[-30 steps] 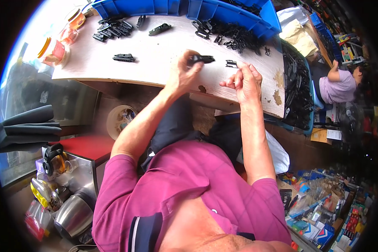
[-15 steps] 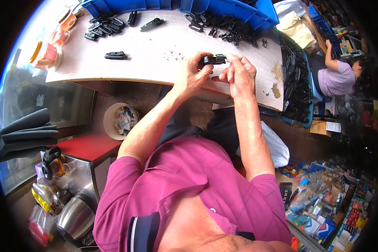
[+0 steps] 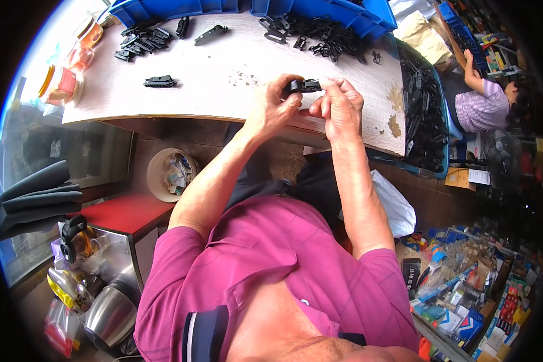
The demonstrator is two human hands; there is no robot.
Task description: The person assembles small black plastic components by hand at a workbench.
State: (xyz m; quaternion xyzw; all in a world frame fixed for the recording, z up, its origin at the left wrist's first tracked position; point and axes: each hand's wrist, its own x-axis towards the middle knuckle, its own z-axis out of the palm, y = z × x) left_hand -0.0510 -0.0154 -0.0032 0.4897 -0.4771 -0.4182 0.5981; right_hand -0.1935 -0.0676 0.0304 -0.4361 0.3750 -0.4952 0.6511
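Note:
My left hand (image 3: 271, 108) is closed around a small black plastic part (image 3: 309, 85) over the table's front part. A rounded black section of it shows by my left thumb and forefinger. My right hand (image 3: 345, 108) pinches at the part's right end, and its fingertips hide that end. To the left on the table lies one long black piece (image 3: 160, 81), apart from the others. Farther back are a heap of similar pieces (image 3: 143, 42) and two loose ones. A tangled pile of smaller black parts (image 3: 326, 37) lies beyond my hands.
Blue bins (image 3: 175, 8) line the table's (image 3: 199, 90) far edge. A tub of black parts (image 3: 427, 114) stands at its right. Jars (image 3: 60, 83) sit at the left end. A waste bucket (image 3: 161, 175) is below. A person in a striped shirt (image 3: 481, 107) works at the right.
Both hands stay together on the black part, which has turned slightly. The table and the things on it sit a little farther left in the picture. The person at the right has shifted.

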